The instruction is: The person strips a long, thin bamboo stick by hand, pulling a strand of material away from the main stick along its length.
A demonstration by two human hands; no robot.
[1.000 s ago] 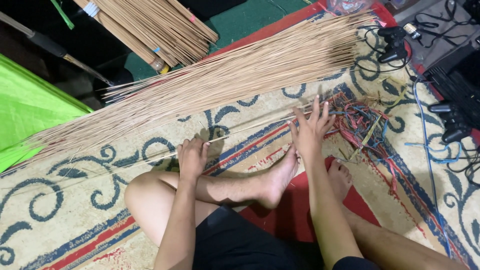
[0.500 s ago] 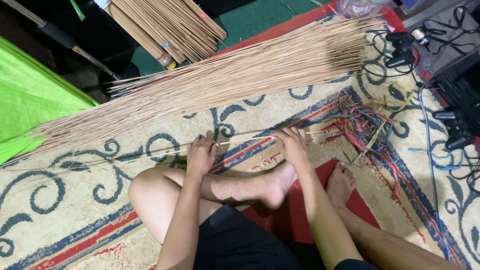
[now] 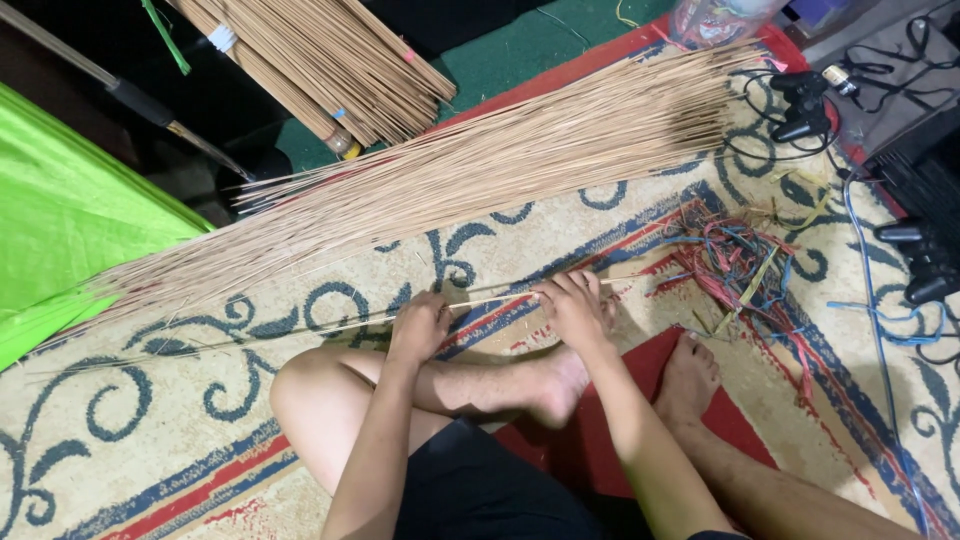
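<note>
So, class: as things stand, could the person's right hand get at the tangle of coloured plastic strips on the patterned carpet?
Probably yes. The right hand rests on a thin pale stick, and the tangle of coloured plastic strips lies just beyond it on the patterned carpet, nothing between.

A clear plastic bag point(image 3: 722, 18) with a colourful printed front in red, pink and blue lies at the top edge, just right of the middle, touching the far end of the loose spread of sticks. On the tied bundle of sticks at the upper left, small tape bands serve as tags: a white one point(image 3: 222, 38), a blue one point(image 3: 338, 113) and a pink one point(image 3: 408, 56). No signs or screens show.
</note>
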